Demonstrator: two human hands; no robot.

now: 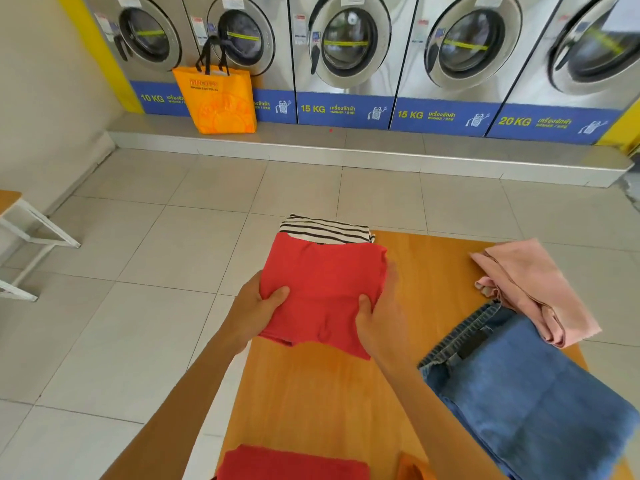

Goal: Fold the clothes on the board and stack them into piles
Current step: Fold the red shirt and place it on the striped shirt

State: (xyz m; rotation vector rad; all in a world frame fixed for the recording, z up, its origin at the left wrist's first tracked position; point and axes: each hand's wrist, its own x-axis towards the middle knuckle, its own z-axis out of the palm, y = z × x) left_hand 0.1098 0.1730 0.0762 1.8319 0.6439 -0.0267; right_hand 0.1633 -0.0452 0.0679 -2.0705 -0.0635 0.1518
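Red garment (322,289) — gripped by both hands (320,315).

jeans (540,393) right on board (322,393) | cloth (533,282) behind jeans | bag (218,98) before washers (346,46)

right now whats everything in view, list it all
washers: 5, silver with blue labels, along back wall
bag: 1, orange, on ledge by washers
table: 1, wooden, foreground
red garment: 1, folded, held over far table end
striped garment: 1, black-white, behind and under red garment
pink garment: 1, right edge
jeans: 1, blue, near right
red cloth: 1, bottom edge
bench: 1, white frame, far left
left hand: gripping red garment
right hand: gripping red garment
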